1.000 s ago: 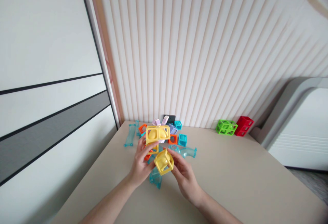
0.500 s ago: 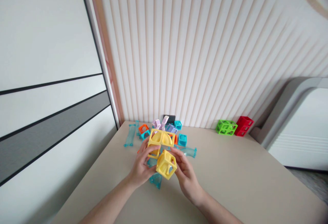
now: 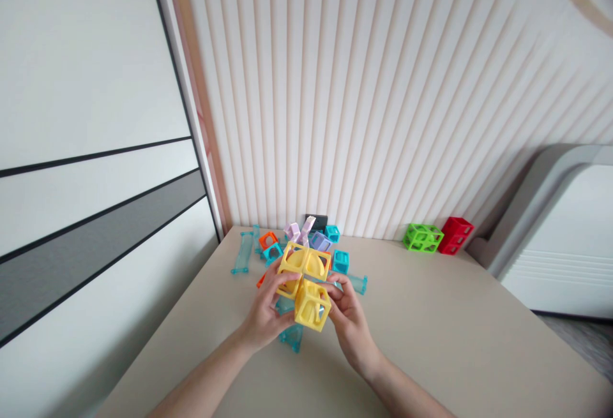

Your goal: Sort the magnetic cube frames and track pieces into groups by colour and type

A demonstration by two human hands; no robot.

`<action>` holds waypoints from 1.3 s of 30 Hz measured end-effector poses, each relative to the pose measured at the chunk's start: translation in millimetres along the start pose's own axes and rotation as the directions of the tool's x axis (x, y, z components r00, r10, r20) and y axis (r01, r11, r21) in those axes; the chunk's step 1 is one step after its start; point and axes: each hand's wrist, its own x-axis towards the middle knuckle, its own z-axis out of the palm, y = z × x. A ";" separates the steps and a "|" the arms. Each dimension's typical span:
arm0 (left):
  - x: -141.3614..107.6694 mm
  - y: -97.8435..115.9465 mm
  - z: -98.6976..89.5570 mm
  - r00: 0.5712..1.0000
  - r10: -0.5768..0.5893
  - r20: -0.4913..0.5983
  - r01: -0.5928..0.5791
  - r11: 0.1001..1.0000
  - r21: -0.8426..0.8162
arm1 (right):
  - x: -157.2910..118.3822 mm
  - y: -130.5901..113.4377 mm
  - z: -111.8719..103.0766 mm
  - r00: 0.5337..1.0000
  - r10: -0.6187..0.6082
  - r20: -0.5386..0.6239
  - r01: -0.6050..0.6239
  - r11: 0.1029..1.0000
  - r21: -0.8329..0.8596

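Observation:
My left hand is closed around a cluster of joined yellow toy blocks, open-framed cubes with curved inner walls. My right hand pinches a single yellow cube block from its right side. The cube sits right against the cluster's near side; whether the two are locked together I cannot tell. Some of my right fingertips are hidden behind the cube. Under and behind my hands lie clear blue track pieces, partly covered by the yellow blocks.
Behind the hands are orange and teal blocks, purple pieces and a black object. A green block set and a red block set stand by the ribbed wall, farther right on the table.
The single yellow cube has turned and moved up slightly against the cluster, closing the gap between them. The cluster has shifted a little to the right.

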 end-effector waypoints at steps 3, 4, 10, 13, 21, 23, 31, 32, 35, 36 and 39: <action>-0.4 -1.5 -0.3 0.999 0.031 0.028 -0.031 0.999 0.010 | 0.4 4.0 -1.2 1.000 0.014 -0.004 -0.014 0.999 0.042; -0.6 -1.9 -0.4 0.999 0.037 0.033 -0.037 0.999 0.011 | 0.5 5.2 -1.6 1.000 0.022 -0.004 -0.021 0.998 0.056; -0.7 -1.8 0.4 0.999 0.021 0.043 -0.021 1.000 -0.011 | 0.6 8.4 -3.1 0.998 0.060 -0.034 -0.057 0.994 0.095; 0.0 -1.1 0.7 0.999 0.022 0.025 -0.022 1.000 0.012 | 0.8 9.3 -3.2 0.997 0.055 -0.062 -0.050 0.995 0.081; -0.3 -3.0 -0.5 1.000 0.027 -0.002 -0.027 0.998 0.054 | 3.3 8.0 -0.4 0.996 0.027 -0.083 -0.021 0.998 0.065; 0.2 -3.1 -0.5 1.000 0.029 -0.003 -0.029 0.998 0.057 | 3.3 6.8 0.2 0.996 0.030 -0.083 -0.026 0.998 0.055; 1.1 -3.8 -0.9 0.999 0.034 -0.012 -0.034 0.998 0.055 | 3.2 5.6 2.2 0.996 0.054 -0.064 -0.053 0.998 0.031; 0.8 -4.1 -0.9 0.999 0.032 -0.012 -0.032 0.998 0.049 | 3.4 6.0 2.2 0.997 0.052 -0.065 -0.051 0.998 0.029; -0.3 -4.5 -0.5 0.999 0.027 -0.019 -0.026 0.999 0.029 | 4.1 7.3 1.5 0.996 0.044 -0.076 -0.043 0.999 0.010; -0.6 -4.6 -0.3 0.999 0.025 -0.022 -0.025 0.999 0.021 | 4.2 7.7 1.2 0.996 0.040 -0.083 -0.040 0.999 0.000; -0.9 -5.0 0.0 0.999 0.024 -0.028 -0.024 1.000 0.000 | 4.1 8.5 0.3 0.994 0.024 -0.102 -0.027 0.999 -0.024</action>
